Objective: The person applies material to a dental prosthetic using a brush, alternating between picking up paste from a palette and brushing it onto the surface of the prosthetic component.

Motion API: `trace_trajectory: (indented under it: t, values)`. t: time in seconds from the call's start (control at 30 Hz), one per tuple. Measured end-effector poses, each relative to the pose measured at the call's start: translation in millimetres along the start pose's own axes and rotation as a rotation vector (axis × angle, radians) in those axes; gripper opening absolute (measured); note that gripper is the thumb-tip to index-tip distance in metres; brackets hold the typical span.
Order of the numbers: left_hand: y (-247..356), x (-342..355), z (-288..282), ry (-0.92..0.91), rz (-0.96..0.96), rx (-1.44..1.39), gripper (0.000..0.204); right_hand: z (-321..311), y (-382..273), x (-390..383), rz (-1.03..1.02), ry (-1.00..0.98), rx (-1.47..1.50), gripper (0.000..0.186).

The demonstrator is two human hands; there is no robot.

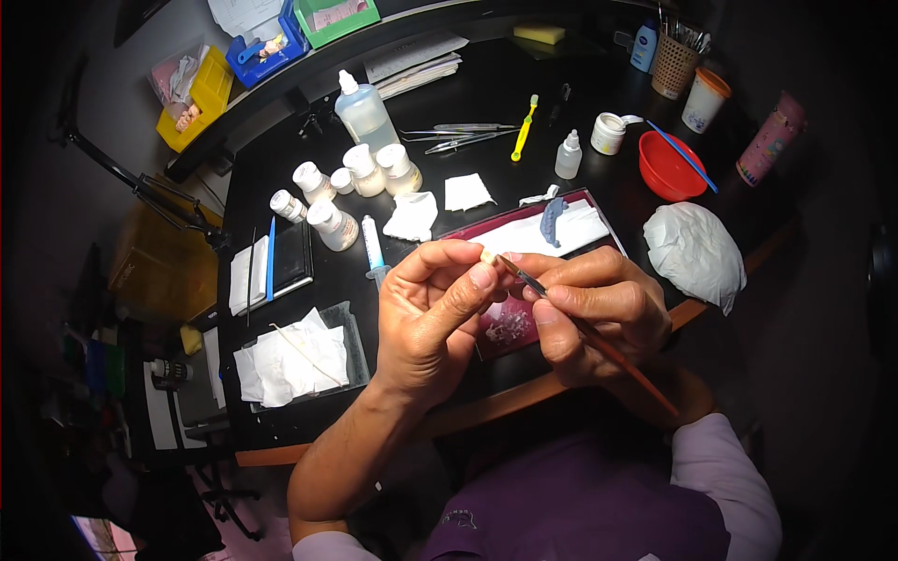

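Note:
My left hand point(426, 304) pinches a tiny cream-coloured piece point(487, 255), perhaps a dental crown, between thumb and fingertips. A slim paintbrush point(629, 361) with a reddish-brown handle lies in the grip of my right hand point(608, 304). Its fine tip points at the cream piece; whether they touch is too small to tell. Under both hands sits a maroon tray point(510, 327) with whitish smears. White tissue point(582, 231) is spread in that tray, and a curved blue-grey moulded piece point(554, 222) rests on it. Left of the tray lies a syringe point(374, 245).
Several powder jars point(332, 224) and a large clear bottle point(367, 114) stand behind my left hand. Farther back are tweezers point(463, 140) and a yellow toothbrush point(526, 128). At right are a red bowl point(669, 168) and a white plastic-wrapped bundle point(694, 254). Tissues cover a glass slab point(355, 351).

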State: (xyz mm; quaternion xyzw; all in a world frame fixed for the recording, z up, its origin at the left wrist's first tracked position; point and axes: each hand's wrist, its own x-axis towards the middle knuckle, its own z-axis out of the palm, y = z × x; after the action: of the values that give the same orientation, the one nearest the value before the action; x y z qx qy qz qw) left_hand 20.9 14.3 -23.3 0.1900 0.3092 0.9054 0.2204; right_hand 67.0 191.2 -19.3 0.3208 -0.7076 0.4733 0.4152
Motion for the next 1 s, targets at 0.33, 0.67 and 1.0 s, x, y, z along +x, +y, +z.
trace_trajectory:
  t: [0.33,0.67,1.0]
  values:
    - [-0.1,0.4,1.0,-0.011,0.011,-0.006,0.019,3.9,1.7,0.4,-0.016,0.02,0.022,0.025]
    - [0.1,-0.1,0.7,-0.001,0.01,0.012,0.019,4.0,4.4,-1.5,-0.03,0.048,0.019,0.025]
    - [-0.2,-0.3,0.9,0.004,0.009,0.016,0.019,4.3,4.5,-0.3,-0.044,0.08,0.019,0.025]
